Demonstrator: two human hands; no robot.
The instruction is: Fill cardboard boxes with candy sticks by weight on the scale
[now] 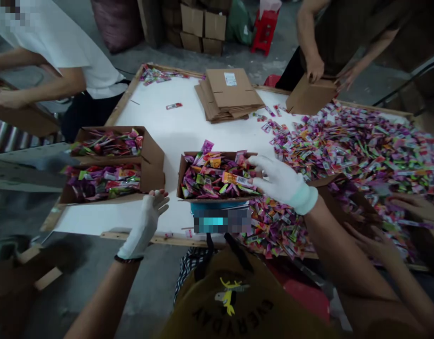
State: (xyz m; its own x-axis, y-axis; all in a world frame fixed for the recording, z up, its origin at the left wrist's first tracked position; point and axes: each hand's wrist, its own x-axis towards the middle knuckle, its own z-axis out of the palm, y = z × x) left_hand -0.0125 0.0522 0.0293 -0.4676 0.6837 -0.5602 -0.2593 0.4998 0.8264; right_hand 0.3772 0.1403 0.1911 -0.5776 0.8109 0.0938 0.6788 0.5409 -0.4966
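A cardboard box (181,181) full of small colourful packets rests on a scale with a lit display (213,221) at the table's near side. My right hand, in a white glove (278,181), is at the box's right end, its fingertips against an orange packet (231,178) on top of the pile. Whether the fingers grip that packet is hard to see. My left hand (149,219), gloved with bare fingertips, hovers left of the box with its fingers apart and nothing in it. Two more packet-filled boxes (153,162) stand side by side at the left.
Loose packets (358,141) are heaped across the table's right side. Flattened cartons (234,92) lie at the back of the white table (160,127). A person at back right handles a box (308,96); another at left holds one. A third person's hands (372,245) are at right.
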